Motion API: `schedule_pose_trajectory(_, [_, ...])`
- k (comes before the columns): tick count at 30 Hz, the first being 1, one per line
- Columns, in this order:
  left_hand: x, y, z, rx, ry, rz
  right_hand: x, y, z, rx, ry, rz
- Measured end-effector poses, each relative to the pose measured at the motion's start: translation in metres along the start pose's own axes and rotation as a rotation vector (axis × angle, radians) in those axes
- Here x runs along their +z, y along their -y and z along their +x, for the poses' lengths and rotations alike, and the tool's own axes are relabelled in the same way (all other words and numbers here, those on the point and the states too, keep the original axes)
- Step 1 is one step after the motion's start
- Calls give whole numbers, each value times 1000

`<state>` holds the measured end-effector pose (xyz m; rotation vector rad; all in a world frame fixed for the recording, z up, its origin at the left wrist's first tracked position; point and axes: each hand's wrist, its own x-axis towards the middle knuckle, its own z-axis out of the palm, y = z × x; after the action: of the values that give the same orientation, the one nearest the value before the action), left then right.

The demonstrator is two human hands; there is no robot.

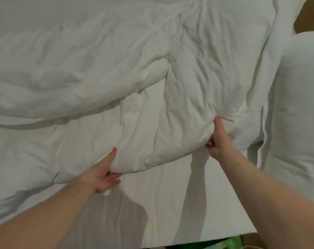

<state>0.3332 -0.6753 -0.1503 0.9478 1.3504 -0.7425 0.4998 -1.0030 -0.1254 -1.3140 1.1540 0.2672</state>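
On sheet, duvet (edge in hands)

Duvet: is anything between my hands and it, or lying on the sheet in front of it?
Nothing visible. The left hand holds the duvet by its near edge, thumb on top, and the right hand pinches a bunch of it. The sheet in front shows only arm shadows. A pillow lies just right of the right hand.

A bed, its white sheet bare along the near edge, carries a crumpled white duvet over its left and far parts. A white pillow lies at the right.
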Motion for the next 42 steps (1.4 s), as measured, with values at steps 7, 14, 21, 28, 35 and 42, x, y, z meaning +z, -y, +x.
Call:
schedule_pose_trajectory(7, [23, 42, -72, 419, -449, 212, -53, 22, -50, -182, -162, 146])
schedule_pose_trajectory(14, [-9, 136, -170, 232, -439, 380, -180, 1, -166, -135, -301, 92])
schedule_pose_trajectory(21, [-45, 174, -172, -23, -241, 1131, -267, -63, -187, 215, -197, -219])
schedule_pose_trajectory(28, [35, 67, -148, 501, -198, 1428, -252, -43, -134, -118, -130, -608])
schedule_pose_trajectory(35, [122, -9, -130, 758, -123, 1384, -236, -42, -69, -55, -64, -808])
schedule_pose_trajectory(42, [125, -31, -135, 840, -139, 1493, -282, -9, -107, -452, -412, -779])
